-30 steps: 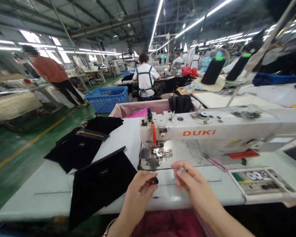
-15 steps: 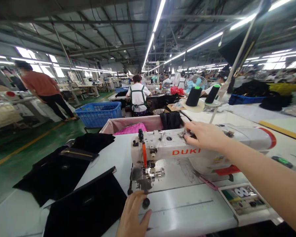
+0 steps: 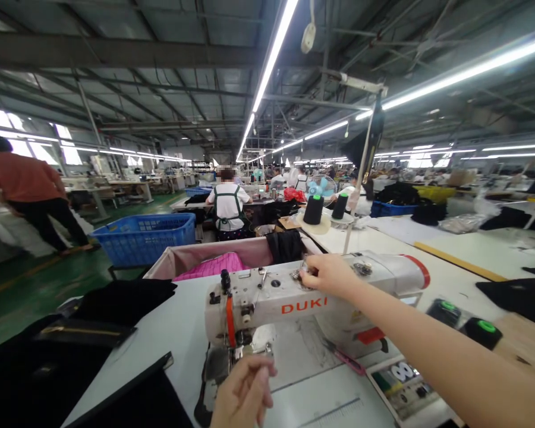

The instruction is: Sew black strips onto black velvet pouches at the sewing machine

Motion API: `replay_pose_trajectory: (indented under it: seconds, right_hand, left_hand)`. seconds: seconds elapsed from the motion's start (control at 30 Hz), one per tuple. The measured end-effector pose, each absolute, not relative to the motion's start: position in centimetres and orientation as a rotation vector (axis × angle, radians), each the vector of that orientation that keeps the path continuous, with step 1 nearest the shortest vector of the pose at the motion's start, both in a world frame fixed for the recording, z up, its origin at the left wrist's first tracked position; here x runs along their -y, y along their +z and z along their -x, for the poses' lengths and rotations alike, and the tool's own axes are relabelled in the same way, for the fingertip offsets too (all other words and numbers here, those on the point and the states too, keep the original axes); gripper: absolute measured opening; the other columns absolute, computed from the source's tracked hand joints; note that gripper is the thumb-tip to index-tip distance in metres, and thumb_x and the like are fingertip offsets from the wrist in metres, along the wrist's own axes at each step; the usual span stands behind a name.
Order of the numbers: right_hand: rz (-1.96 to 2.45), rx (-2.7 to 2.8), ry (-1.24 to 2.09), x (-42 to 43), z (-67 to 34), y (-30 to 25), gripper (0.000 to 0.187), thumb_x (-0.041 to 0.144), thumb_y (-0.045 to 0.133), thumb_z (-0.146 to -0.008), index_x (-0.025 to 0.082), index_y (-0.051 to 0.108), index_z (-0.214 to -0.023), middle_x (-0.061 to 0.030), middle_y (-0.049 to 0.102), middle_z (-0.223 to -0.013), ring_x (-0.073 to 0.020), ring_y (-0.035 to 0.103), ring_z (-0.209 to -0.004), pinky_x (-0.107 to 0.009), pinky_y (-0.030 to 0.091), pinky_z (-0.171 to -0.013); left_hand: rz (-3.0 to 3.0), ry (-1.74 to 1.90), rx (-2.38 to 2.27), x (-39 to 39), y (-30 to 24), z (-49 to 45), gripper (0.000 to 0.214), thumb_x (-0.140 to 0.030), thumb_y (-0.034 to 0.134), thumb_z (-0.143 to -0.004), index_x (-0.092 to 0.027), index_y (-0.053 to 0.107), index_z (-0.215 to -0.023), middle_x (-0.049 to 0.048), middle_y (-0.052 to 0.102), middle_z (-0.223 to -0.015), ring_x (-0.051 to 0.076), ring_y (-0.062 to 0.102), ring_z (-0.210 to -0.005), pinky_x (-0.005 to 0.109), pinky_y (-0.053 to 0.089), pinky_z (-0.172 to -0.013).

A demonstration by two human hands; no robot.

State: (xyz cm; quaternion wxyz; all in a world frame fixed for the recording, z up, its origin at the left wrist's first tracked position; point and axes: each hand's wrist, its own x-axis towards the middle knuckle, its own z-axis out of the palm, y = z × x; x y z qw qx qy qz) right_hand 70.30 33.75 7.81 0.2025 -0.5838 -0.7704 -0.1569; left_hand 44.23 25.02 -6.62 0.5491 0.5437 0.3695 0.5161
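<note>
My right hand (image 3: 332, 274) rests on top of the white sewing machine (image 3: 271, 303) marked in orange letters. Its fingers close over small metal parts there, and what they pinch is hidden. In front of the needle area my left hand (image 3: 245, 389) is raised, fingers curled toward the thumb. Whether it holds anything small I cannot make out. Pink-handled snips (image 3: 350, 359) lie on the machine bed beside a tray (image 3: 399, 392) of small parts. Black fabric pieces (image 3: 138, 401) are to the left, one with a gold zipper (image 3: 82, 331).
Behind the machine is a pink-lined bin (image 3: 160, 261) with pink cloth. A blue basket (image 3: 147, 238) stands beyond it. Black thread cones (image 3: 313, 210) stand at the back right; more spools (image 3: 481, 331) lie on the right. People sit or stand farther off.
My view has tilted up and turned right. My left hand has lifted from the table beside a small black round thing, its fingers curling. My right hand stays on the machine top.
</note>
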Motion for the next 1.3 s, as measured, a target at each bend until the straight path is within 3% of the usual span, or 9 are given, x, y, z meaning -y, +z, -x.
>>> replay_pose_trajectory:
  seconds: [0.13, 0.3, 0.4, 0.47, 0.57, 0.73, 1.0, 1.17, 1.3]
  right_hand:
    - [1.593, 2.056, -0.417, -32.3, -69.0, 8.8, 0.042, 0.028, 0.022, -0.095, 0.018, 0.05, -0.066, -0.002, 0.052, -0.06, -0.0144, 0.045, -0.059, -0.028, 0.026, -0.055]
    - [1.294, 2.379, -0.277, -27.8, -64.3, 7.7, 0.026, 0.046, 0.061, -0.074, 0.021, 0.053, -0.069, 0.0013, 0.058, -0.067, -0.0155, 0.051, -0.063, -0.027, 0.035, -0.06]
    - [1.27, 2.296, -0.231, -27.0, -64.9, 7.6, 0.016, 0.032, 0.05, -0.086, 0.021, 0.059, -0.093, -0.0026, 0.065, -0.087, -0.0177, 0.06, -0.081, -0.029, 0.045, -0.074]
    - [1.351, 2.157, -0.252, -27.9, -67.1, 7.8, 0.031, 0.019, 0.033, -0.094, 0.017, 0.053, -0.118, -0.0084, 0.066, -0.106, -0.018, 0.062, -0.097, -0.032, 0.047, -0.086]
    - [1.425, 2.075, -0.301, -29.9, -70.1, 7.2, 0.04, 0.023, 0.033, -0.099, 0.016, 0.044, -0.136, -0.0128, 0.065, -0.119, -0.0219, 0.065, -0.103, -0.038, 0.051, -0.089]
    - [1.372, 2.113, -0.396, -31.7, -70.6, 4.9, 0.032, 0.028, 0.045, -0.097, 0.02, 0.061, -0.124, -0.0079, 0.064, -0.126, -0.0237, 0.064, -0.109, -0.041, 0.051, -0.097]
    - [1.317, 2.103, -0.404, -30.8, -69.6, 3.7, 0.035, 0.028, 0.041, -0.1, 0.022, 0.057, -0.131, -0.0028, 0.058, -0.135, -0.0155, 0.056, -0.121, -0.033, 0.043, -0.108]
    - [1.341, 2.114, -0.402, -30.0, -69.7, 3.9, 0.038, 0.028, 0.039, -0.1, 0.022, 0.054, -0.134, -0.0047, 0.058, -0.135, -0.0195, 0.052, -0.126, -0.043, 0.039, -0.111]
    - [1.37, 2.23, -0.355, -28.0, -71.0, 7.2, 0.036, 0.03, 0.048, -0.095, 0.025, 0.058, -0.13, -0.0056, 0.061, -0.129, -0.0241, 0.051, -0.125, -0.046, 0.038, -0.108]
  left_hand:
    - [-1.037, 1.085, -0.648, -26.1, -2.8, -47.6, 0.046, -0.057, 0.067, -0.079, -0.013, 0.063, -0.092, 0.0058, 0.063, -0.078, 0.004, 0.044, -0.045, 0.012, 0.023, -0.034]
    - [-0.692, 0.845, -0.401, -26.3, -0.4, -48.9, 0.064, -0.075, 0.052, -0.078, -0.019, 0.056, -0.108, 0.0025, 0.059, -0.083, 0.006, 0.047, -0.045, 0.013, 0.016, -0.03]
    - [-0.705, 0.783, -0.447, -26.0, -1.0, -47.8, 0.049, -0.059, 0.068, -0.077, -0.017, 0.057, -0.1, -0.0032, 0.053, -0.07, -0.001, 0.029, -0.035, 0.012, 0.01, -0.032]
    - [-0.757, 0.809, -0.537, -25.8, -2.0, -46.5, 0.039, -0.045, 0.076, -0.075, -0.015, 0.057, -0.093, -0.0051, 0.05, -0.065, -0.003, 0.024, -0.036, 0.011, 0.01, -0.035]
    - [-0.788, 0.827, -0.621, -25.4, -3.4, -44.7, 0.039, -0.044, 0.077, -0.074, -0.014, 0.058, -0.09, -0.0052, 0.051, -0.063, -0.003, 0.023, -0.035, 0.012, 0.011, -0.034]
    - [-0.816, 0.795, -0.613, -25.4, -4.5, -43.5, 0.042, -0.05, 0.076, -0.074, -0.016, 0.057, -0.089, -0.0073, 0.047, -0.056, -0.002, 0.02, -0.032, 0.013, 0.009, -0.034]
    - [-0.872, 0.792, -0.637, -25.8, -5.3, -43.2, 0.046, -0.054, 0.076, -0.072, -0.016, 0.057, -0.088, -0.0073, 0.047, -0.054, -0.002, 0.022, -0.032, 0.014, 0.01, -0.035]
    - [-0.974, 0.755, -0.658, -25.9, -5.1, -42.6, 0.048, -0.058, 0.072, -0.075, -0.016, 0.058, -0.094, -0.0075, 0.046, -0.055, 0.0, 0.021, -0.033, 0.017, 0.01, -0.036]
    - [-1.128, 0.734, -0.751, -25.7, -3.3, -40.2, 0.045, -0.056, 0.07, -0.077, -0.014, 0.059, -0.089, -0.0111, 0.029, -0.044, 0.001, 0.016, -0.037, 0.018, 0.008, -0.04]
